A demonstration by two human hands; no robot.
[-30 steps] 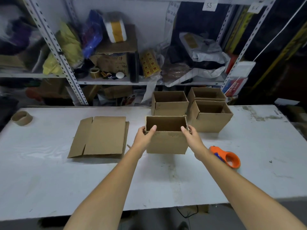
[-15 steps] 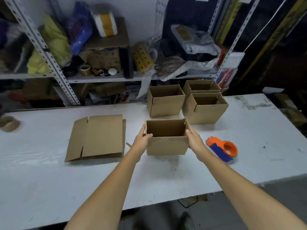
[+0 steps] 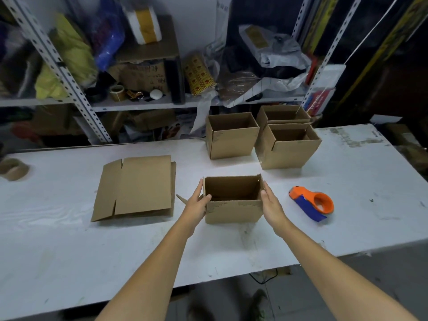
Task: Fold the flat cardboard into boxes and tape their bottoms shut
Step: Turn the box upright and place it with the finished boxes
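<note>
Pressing an open-topped cardboard box point(image 3: 232, 210) between two flat hands. Against its left wall, the left hand point(image 3: 196, 202) — released, not clenched, with fingers straight and pointing away and the thumb laid over the near top corner. Against its right wall, the right hand point(image 3: 271, 206), likewise flat, with fingers straight along the cardboard and the thumb up by the rim. Between the two palms, the box standing upright on the white table point(image 3: 92, 251), mouth upward. Bottom hidden, so cannot tell about tape there.

Just beside the left hand, on its outer side, a thin cardboard sliver point(image 3: 180, 197) poking out. Farther left of that hand and apart from it, the flat cardboard point(image 3: 139, 186) lying on the table, slit flaps on its left side. Far beyond that, by the table's left end, a brown tape roll point(image 3: 14, 169).

Right of the right hand, near but not touching, an orange tape dispenser point(image 3: 312, 203) with a blue part.

Ahead of the fingertips, toward the table's far edge, three more open boxes — a centre back box point(image 3: 231, 142) straight ahead of both hands, then a near right box point(image 3: 290, 154) ahead and right of the right hand, close against a far right box point(image 3: 283, 114) behind it. Past those, a metal shelf point(image 3: 143, 104) crowded with bags, cartons and tape.
</note>
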